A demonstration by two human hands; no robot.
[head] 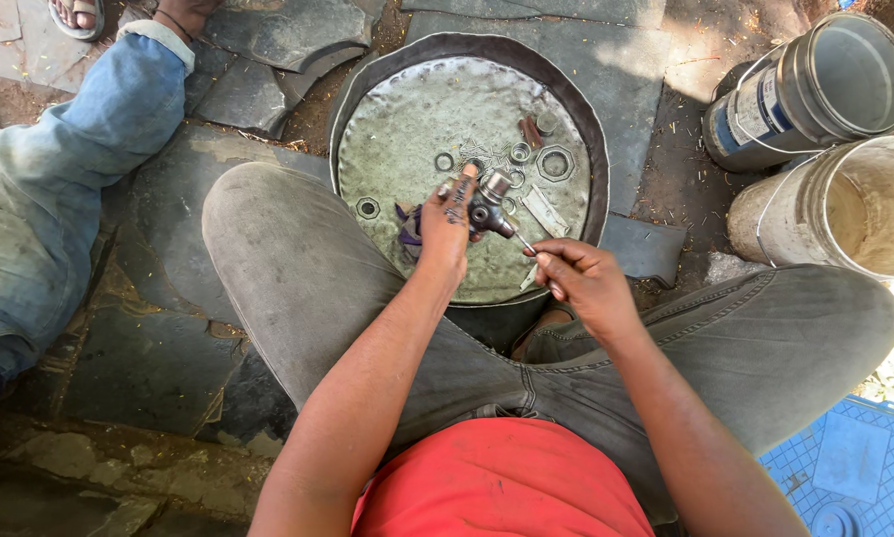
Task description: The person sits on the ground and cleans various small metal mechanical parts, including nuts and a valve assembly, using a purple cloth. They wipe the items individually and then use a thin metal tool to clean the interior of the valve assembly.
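Metal all over: left hand (pixel 447 224) has its grip wrapped around a small cross-shaped metal fitting (pixel 489 207), held over the near side of a big round metal pan (pixel 407 129). Right hand (pixel 581 281) pinches a thin rod (pixel 523 242) poking into it. Nuts and washers (pixel 554 162) sit loose in the pan. Far right, two buckets (pixel 825 149), one with a blue and white label.

My left hand (pixel 447 224) grips a greasy, dull grey metal fitting (pixel 489 204); my right hand (pixel 578 281) holds a thin shiny metal tool (pixel 523 242). Below sits a hammered, matt metal pan (pixel 417 129) scattered with metal nuts (pixel 554 162), on rough dark stone slabs (pixel 169 348). My trousers (pixel 298 268) are worn grey cloth
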